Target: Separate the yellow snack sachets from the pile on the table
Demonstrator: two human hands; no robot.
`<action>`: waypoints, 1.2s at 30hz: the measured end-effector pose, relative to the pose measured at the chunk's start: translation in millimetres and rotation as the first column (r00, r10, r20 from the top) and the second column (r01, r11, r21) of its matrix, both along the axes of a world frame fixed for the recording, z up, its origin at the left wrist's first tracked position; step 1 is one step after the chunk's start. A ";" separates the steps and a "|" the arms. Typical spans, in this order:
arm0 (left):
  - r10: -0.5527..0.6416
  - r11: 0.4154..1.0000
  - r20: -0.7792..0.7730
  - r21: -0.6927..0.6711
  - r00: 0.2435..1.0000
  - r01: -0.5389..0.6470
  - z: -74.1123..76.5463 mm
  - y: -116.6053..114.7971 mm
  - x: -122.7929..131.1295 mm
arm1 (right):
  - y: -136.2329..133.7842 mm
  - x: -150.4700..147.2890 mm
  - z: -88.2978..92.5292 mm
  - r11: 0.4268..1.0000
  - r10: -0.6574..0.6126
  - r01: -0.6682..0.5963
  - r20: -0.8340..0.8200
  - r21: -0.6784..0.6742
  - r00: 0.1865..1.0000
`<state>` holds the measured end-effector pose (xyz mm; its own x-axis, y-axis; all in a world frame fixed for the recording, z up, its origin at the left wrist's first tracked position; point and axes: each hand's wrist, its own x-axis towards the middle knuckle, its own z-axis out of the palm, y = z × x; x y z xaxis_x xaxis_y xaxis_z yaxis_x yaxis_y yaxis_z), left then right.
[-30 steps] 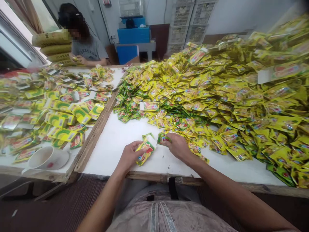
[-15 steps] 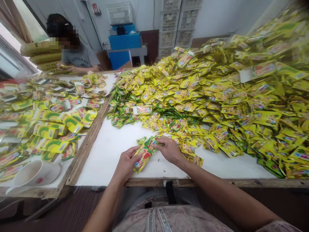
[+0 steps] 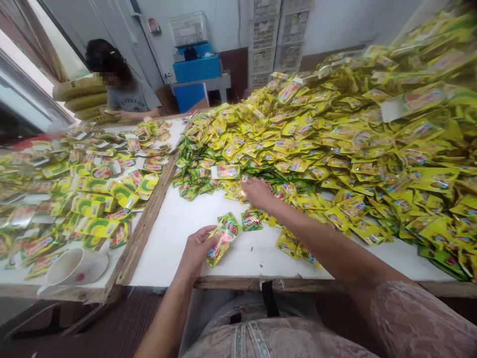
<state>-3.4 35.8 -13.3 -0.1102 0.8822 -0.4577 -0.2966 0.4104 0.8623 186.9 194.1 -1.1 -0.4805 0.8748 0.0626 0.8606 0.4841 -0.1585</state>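
At the near side of the white table point(image 3: 164, 243), I had the left hand point(image 3: 197, 250) pinching a yellow packet point(image 3: 222, 245), long axis slanting away rightward; beyond it, the right hand point(image 3: 258, 193) lay at the sachet pile point(image 3: 316, 144), its grip unclear to me.

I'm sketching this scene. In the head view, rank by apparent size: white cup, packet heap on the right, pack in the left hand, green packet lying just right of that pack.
1. Packet heap
2. White cup
3. Pack in the left hand
4. Green packet
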 end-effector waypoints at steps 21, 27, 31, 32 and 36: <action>-0.035 0.994 0.071 0.104 0.997 0.028 -0.1 -7.1 0.4 | -76.1 0.7 -9.6 0.761 -0.306 -0.328 -0.755 -0.560 0.580; -0.083 0.987 -0.032 0.135 0.996 0.086 -5.3 -6.7 3.3 | -77.6 -0.5 -2.6 0.823 -0.209 -0.246 -0.676 -0.512 0.707; -0.097 0.986 -0.088 0.130 0.991 0.108 -8.2 -6.1 2.8 | -84.9 -7.7 4.8 0.873 -0.189 -0.148 -0.603 -0.465 0.775; -0.094 0.987 -0.091 0.124 0.991 0.105 -7.9 -5.8 2.8 | -86.9 -9.1 6.6 0.873 -0.204 -0.133 -0.597 -0.470 0.776; -0.065 0.990 -0.045 0.126 0.997 0.070 -3.1 -4.1 4.0 | -95.0 -12.2 10.5 0.861 -0.228 -0.169 -0.662 -0.479 0.714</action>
